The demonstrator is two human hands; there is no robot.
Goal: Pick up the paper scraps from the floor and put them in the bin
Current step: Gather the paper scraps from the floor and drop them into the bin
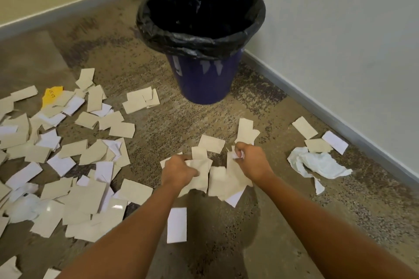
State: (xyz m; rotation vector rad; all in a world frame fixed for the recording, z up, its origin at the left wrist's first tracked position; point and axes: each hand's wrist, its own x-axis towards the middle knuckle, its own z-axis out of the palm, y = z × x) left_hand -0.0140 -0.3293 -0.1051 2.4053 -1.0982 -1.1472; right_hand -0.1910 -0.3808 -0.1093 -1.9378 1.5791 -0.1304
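A blue bin (201, 79) lined with a black bag stands in the corner, its mouth open and dark inside. Beige and white paper scraps (68, 165) cover the carpet, thickest at the left. My left hand (179, 170) is closed on a bunch of beige scraps (199, 165) low over the floor in front of the bin. Beside it my right hand (249, 158) grips more scraps, beige and white (233, 179), that hang from its fingers. One white scrap (176, 224) lies between my forearms.
Crumpled white tissue (317, 163) lies at the right near the grey skirting board (328, 115), with a few scraps beside it. A yellow scrap (51, 95) sits among the left pile. Walls close the corner behind the bin.
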